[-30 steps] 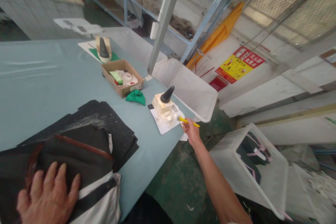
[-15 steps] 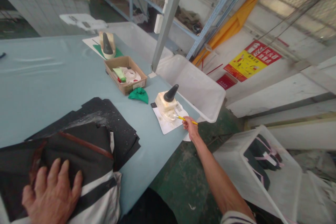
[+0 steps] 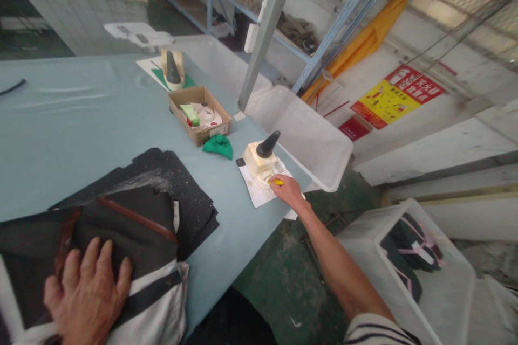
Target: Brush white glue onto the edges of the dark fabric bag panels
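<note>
My left hand lies flat with fingers spread on a dark fabric piece that has brown strips and white-and-black cloth at its lower side. Beneath its far edge are flat black sheets with pale specks. Out at the table's right edge, my right hand is closed around a yellow-handled brush. The brush's tip is at the low front of a cream glue-smeared container with a black cone on top; whether it touches cannot be made out. White paper lies under the container.
A cardboard box of small items and a green cloth stand on the blue-grey table. Behind them is a second container with a black cone. A grey post and white plastic bins border the table's right side.
My right hand has moved slightly left, bringing the brush closer against the container's front, and now covers more of its handle. My left hand stays on the fabric. The view has shifted a little.
</note>
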Available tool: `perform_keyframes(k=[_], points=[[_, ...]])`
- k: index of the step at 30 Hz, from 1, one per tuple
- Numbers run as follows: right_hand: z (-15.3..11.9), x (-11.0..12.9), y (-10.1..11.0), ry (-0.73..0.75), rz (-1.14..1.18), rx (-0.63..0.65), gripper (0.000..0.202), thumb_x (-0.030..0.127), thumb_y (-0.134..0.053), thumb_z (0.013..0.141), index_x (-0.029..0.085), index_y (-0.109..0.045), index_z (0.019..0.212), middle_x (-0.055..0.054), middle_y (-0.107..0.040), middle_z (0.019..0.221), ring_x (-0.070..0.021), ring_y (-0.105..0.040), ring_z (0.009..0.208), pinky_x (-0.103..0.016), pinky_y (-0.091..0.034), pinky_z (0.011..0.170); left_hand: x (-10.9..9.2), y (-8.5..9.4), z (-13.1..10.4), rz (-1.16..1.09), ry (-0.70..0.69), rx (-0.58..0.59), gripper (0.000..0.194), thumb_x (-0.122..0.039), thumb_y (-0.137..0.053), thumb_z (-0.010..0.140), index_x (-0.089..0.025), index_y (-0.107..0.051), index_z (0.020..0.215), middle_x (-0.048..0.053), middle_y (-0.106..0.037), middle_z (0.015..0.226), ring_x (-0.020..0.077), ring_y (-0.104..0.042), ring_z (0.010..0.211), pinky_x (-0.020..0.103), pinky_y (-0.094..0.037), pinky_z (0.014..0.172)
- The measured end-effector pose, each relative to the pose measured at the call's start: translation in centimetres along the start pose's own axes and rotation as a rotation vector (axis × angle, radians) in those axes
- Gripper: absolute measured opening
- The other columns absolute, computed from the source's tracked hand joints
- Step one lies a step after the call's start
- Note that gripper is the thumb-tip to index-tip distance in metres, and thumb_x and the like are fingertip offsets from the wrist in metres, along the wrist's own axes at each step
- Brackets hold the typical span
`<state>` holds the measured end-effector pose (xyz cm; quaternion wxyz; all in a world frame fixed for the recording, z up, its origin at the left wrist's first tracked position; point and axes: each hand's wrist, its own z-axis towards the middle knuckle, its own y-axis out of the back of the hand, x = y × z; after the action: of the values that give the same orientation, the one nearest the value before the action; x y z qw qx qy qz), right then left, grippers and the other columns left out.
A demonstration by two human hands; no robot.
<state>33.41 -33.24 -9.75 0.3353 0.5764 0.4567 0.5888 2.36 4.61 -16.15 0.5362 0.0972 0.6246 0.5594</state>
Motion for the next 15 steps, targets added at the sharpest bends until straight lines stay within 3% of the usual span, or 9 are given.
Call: perform_keyframes(k=[4, 8, 15], points=[[1.4, -0.1, 0.7, 0.109, -0.132, 0.110, 0.028, 0.024, -0.064, 0.083, 0.032, -0.081, 0.105, -0.002, -0.079, 0.102, -0.0272, -0.070, 0.095, -0.034, -0.051, 0.084, 0.3, -0.4, -0.1, 0.065, -0.074, -0.069, 0.076, -0.046, -0.050, 0.098, -0.041, -0.020, 0.168, 0.004, -0.034, 0.171, 0.0416, -0.031, 0.157, 0.073, -0.022, 0.124], [2.1, -1.2, 1.5, 0.197, -0.208, 0.200, 0.038, 0.017, -0.064, 0.081, 0.030, -0.080, 0.112, -0.003, -0.078, 0.112, -0.0268, -0.069, 0.102, -0.034, -0.051, 0.090, 0.2, -0.8, -0.1, 0.064, -0.074, -0.140, 0.070, -0.049, -0.047, 0.099, -0.036, -0.031, 0.166, 0.007, -0.042, 0.167, 0.0380, -0.034, 0.156, 0.068, -0.022, 0.125], [2.9, -2.5, 2.0, 0.294, -0.235, 0.319, 0.044, 0.007, -0.059, 0.079, 0.031, -0.082, 0.109, -0.003, -0.074, 0.106, -0.0234, -0.068, 0.098, -0.029, -0.050, 0.088, -0.4, -0.5, 0.1, 0.093, 0.019, -0.074, 0.066, -0.057, -0.036, 0.100, -0.030, -0.045, 0.159, 0.009, -0.044, 0.166, 0.0340, -0.032, 0.158, 0.064, -0.020, 0.126]])
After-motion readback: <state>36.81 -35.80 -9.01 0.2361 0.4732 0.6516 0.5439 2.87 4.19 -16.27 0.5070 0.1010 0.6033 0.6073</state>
